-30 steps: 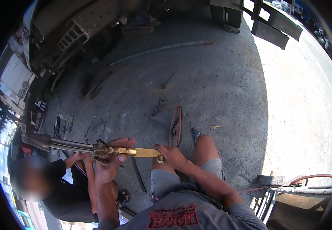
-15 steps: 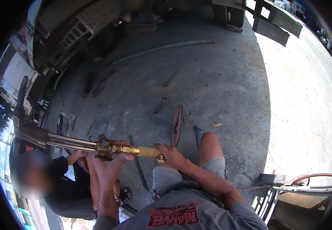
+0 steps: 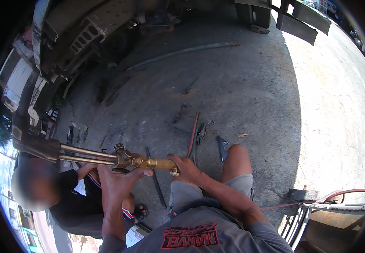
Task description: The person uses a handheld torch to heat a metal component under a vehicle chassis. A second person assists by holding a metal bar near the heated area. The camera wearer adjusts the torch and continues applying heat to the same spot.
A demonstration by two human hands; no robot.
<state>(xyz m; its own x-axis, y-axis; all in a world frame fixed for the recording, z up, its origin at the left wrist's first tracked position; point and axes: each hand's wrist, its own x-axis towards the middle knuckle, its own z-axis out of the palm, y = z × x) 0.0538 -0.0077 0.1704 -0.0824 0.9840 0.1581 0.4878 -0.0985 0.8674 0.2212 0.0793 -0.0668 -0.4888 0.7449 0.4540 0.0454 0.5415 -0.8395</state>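
Note:
My left hand [image 3: 118,183] is closed under the valve body of a brass cutting torch [image 3: 129,160], its thumb along the lower side. My right hand [image 3: 186,170] grips the brass handle at the torch’s right end, beside a knurled knob. Two metal tubes run left from the valves into a dark, bent head [image 3: 37,147], which rises along the left of the view. Below that head, a co-worker [image 3: 70,208] in dark clothes sits or crouches, hands close behind my left hand. Red and green hoses [image 3: 194,130] lie beyond my right hand.
A truck underside [image 3: 77,33] fills the top left. On the concrete floor [image 3: 254,88] lie a long pipe [image 3: 182,51], a dark bar [image 3: 155,181] and metal scraps [image 3: 182,122]. At lower right are a metal frame [image 3: 304,223] and hoses [image 3: 338,193]. Sunlight falls on the right.
The torch’s dark head has swung upward, and its valve body has shifted slightly right. The fingers of my left hand that showed above the brass are now mostly hidden.

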